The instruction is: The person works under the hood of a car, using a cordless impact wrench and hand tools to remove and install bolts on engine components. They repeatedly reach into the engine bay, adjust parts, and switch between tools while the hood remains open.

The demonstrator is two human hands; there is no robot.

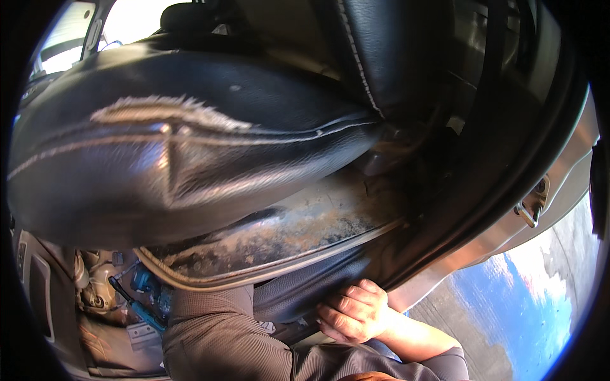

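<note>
My right hand (355, 312) is low in the view, its fingers curled against the edge of a black textured panel (310, 288). Whether it grips anything cannot be told. My left hand is out of view; a grey ribbed sleeve (209, 324) reaches up to a curved trim strip (267, 276) and passes out of sight there. Above the strip is a dirty, rust-coloured surface (305, 224). Over it bulges a black leather car seat (262, 90) with pale stitching and a frayed tear (157, 112) along its edge.
Beyond the seat's lower left lie a teal and black tool (143, 312), a metal bracket (143, 333) and mechanical parts (97, 285). A dark door seal (481, 233) curves down the right side, beside a metal door striker (531, 209). Stained concrete ground (438, 305) shows outside.
</note>
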